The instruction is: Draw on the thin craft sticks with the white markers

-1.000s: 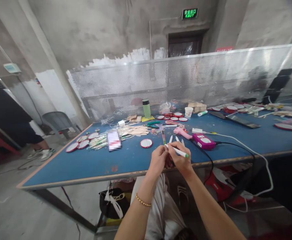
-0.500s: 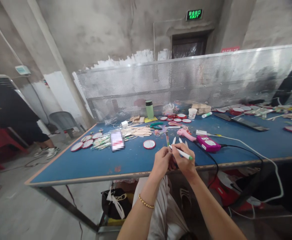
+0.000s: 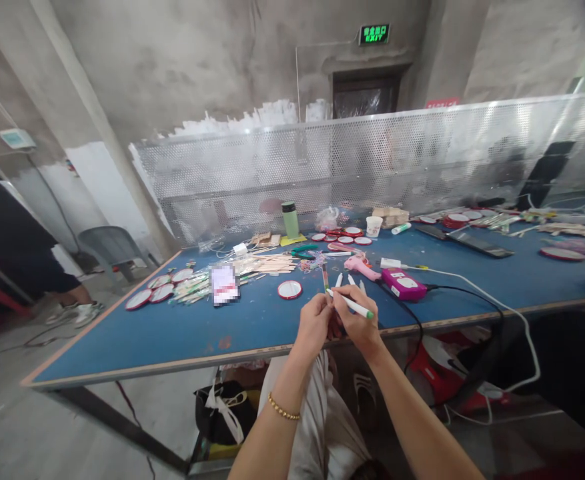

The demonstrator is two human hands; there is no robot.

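Observation:
At the table's front edge my right hand (image 3: 359, 323) is closed on a white marker (image 3: 355, 304) with a green end, its tip pointing left toward a thin stick. My left hand (image 3: 315, 323) is closed around the lower end of that flat wooden stick (image 3: 325, 275), which shows reddish and green colour along it. Both hands are close together, and the marker tip is at or near the stick; contact is too small to make out. Just beyond my right hand lie more white markers (image 3: 351, 280). A round white disc with a red rim (image 3: 289, 289) rests left of my hands.
Behind my hands are a pink tool (image 3: 362, 269), a purple box (image 3: 403, 285) with cables, green-handled pliers (image 3: 303, 252), a paper cup (image 3: 373, 227) and a green bottle (image 3: 289, 221). Wooden sticks (image 3: 275, 264) lie left. A perforated metal screen (image 3: 252, 173) borders the blue table (image 3: 172, 347).
The camera has turned slightly right, so the scene sits further left. My hands keep nearly the same pose, with marker and stick still held.

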